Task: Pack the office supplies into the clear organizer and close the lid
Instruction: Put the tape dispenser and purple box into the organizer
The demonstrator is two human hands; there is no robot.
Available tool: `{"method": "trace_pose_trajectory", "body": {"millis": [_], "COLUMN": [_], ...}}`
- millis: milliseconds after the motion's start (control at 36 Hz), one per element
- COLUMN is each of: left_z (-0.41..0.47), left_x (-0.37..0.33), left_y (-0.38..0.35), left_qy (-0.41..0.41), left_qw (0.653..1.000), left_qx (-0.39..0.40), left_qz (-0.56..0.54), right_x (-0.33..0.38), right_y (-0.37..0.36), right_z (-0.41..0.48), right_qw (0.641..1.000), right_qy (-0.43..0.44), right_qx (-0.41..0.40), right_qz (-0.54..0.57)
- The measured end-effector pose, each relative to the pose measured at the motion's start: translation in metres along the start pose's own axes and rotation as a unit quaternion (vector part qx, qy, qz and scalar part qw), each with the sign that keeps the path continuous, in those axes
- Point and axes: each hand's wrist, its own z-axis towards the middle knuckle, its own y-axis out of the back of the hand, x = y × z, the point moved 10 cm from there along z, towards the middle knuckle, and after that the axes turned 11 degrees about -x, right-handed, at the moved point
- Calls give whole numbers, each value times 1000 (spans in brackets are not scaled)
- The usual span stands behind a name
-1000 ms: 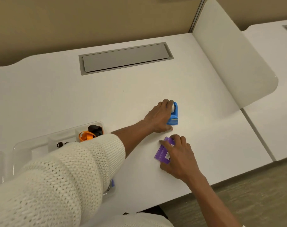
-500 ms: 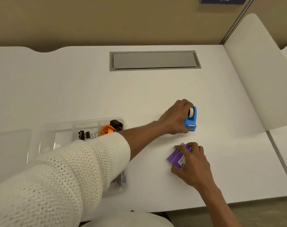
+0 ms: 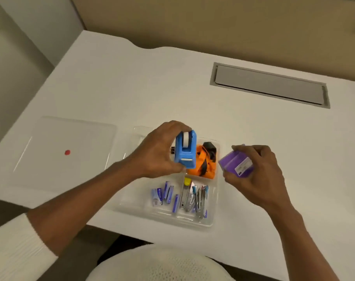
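Item: blue tape dispenser point(image 3: 185, 151), lifted off the desk since a second ago and now held above the clear organizer point(image 3: 214, 220) in your left hand point(image 3: 158, 153), fingers closed round its sides; white roll showing, cutter facing you. Item: purple packs point(image 3: 236, 162), likewise raised, pinched in your right hand point(image 3: 259, 175) at the organizer's 3 o'clock; both look ready to drop in; lid point(image 3: 71, 151) lies off at 9 o'clock.
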Motion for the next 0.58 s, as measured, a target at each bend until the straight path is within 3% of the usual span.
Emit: {"method": "trace_pose_trajectory", "body": {"millis": [306, 583], "left_z": [-122, -130], "left_x": [103, 115], "left_y": [52, 21], "left_qy": [56, -43], "left_qw": [995, 979], "left_qx": [73, 136], "left_qz": [41, 148], "right_x": [153, 213], "right_y": [-105, -171], "right_z": [33, 33], "right_qw": [981, 949], "right_qy": [155, 258], "right_qx": [108, 180], "right_qz": [39, -3]}}
